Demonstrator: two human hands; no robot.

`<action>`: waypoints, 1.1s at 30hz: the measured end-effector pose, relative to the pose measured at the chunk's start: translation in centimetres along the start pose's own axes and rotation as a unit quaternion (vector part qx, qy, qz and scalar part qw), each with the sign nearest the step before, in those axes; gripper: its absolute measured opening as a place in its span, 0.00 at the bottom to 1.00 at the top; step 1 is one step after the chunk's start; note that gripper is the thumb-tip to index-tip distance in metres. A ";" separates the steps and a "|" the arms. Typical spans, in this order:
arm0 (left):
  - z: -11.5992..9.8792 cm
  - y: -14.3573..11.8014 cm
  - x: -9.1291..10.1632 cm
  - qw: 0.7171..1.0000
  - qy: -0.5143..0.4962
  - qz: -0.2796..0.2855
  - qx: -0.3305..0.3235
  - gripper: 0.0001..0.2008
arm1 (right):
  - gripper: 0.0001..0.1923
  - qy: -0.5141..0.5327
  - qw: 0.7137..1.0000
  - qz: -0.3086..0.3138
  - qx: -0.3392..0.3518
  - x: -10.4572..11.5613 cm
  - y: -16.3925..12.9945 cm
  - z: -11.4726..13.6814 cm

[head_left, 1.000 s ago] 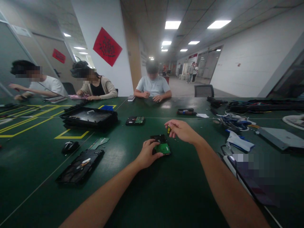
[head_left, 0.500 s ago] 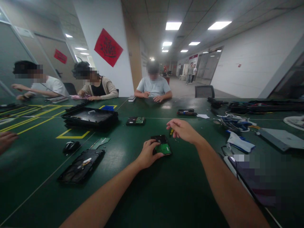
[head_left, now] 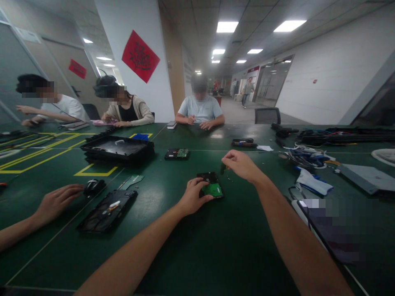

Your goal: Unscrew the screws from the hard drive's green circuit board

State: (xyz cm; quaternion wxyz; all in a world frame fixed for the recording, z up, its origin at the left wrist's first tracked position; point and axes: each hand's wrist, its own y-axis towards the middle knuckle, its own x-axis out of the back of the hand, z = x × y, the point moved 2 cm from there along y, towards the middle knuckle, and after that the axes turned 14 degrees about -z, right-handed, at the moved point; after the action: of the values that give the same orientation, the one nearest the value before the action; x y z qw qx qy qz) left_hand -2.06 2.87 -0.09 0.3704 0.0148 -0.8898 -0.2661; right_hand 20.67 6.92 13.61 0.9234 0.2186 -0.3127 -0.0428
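Observation:
Flat on the green table lies a hard drive (head_left: 212,190) with a black end and a green circuit board facing up. My left hand (head_left: 195,196) grips it from the left, fingers across its far part and thumb along the near edge. To the right and a little above it, my right hand (head_left: 239,164) is closed in a pinch. From its fingertips a short dark tool (head_left: 222,167) hangs down, blurred, its exact kind unclear. A few tiny light bits (head_left: 228,178), perhaps screws, are scattered just right of the drive.
Another person's hand (head_left: 61,201) reaches to a black mouse-like object (head_left: 93,187) at left. Nearby lie an opened black casing (head_left: 108,210), stacked black trays (head_left: 119,149) and a second drive (head_left: 177,153). On the right are a glove (head_left: 314,181), cables (head_left: 305,157) and a metal box (head_left: 367,179).
My right hand has closed its fingertips on the tool, which earlier showed yellow beneath it. My left hand keeps its hold on the drive. Another person's hand has come in to the mouse-like object.

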 end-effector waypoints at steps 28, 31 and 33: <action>0.2 -0.1 -0.1 1.000 0.010 0.001 -0.003 0.29 | 0.10 0.128 0.988 -0.036 0.072 -1.4 0.2 -0.5; 0.4 -0.1 -0.3 1.000 0.012 -0.003 -0.006 0.29 | 0.09 0.082 0.990 -0.056 0.096 -1.4 0.1 -0.1; 0.4 0.0 -0.4 1.000 0.013 -0.003 -0.007 0.29 | 0.09 0.059 0.990 -0.067 0.108 -1.3 0.0 0.2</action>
State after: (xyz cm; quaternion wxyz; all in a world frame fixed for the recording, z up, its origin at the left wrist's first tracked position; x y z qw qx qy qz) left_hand -2.10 3.12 -0.60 0.3815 0.0185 -0.8828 -0.2735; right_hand 19.58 7.13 13.02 0.9061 0.3402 -0.2449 -0.0578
